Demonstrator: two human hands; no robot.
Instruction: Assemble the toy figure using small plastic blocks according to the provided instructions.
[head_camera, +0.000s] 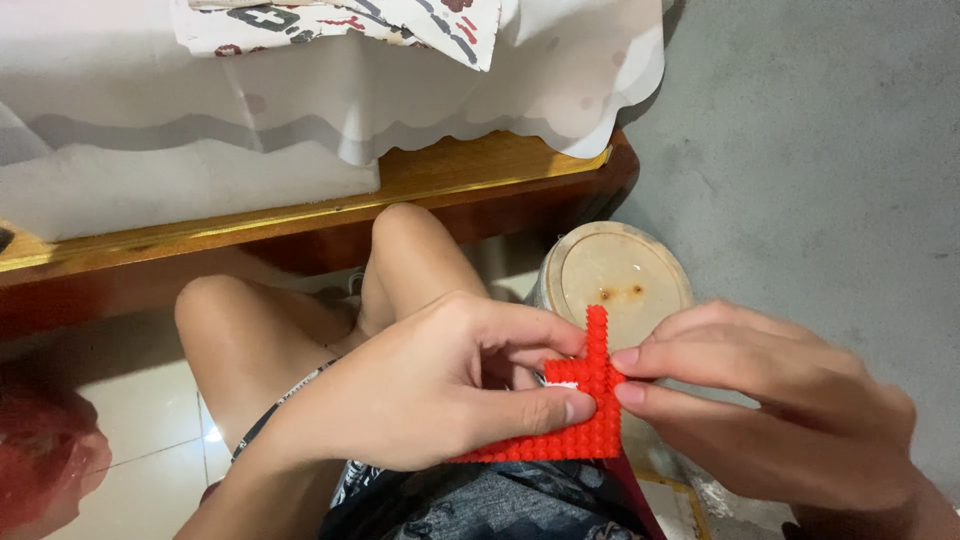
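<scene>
1. A flat, folded white package or printed sheet (340, 22) with dark grey, red and black markings is seen at the top edge of the view, laid on the pale scalloped cloth (560, 90) that covers the wooden table (470, 175)
2. One pointed corner of it is seen hanging over the cloth near the top middle; its upper part is cut off by the frame, so whether it is a wrapper or a sheet cannot be told
3. No labels, signs or screens are seen elsewhere

Red studded plate (585, 420) partly hidden under left thumb; right wrist cut off at frame edge
</scene>
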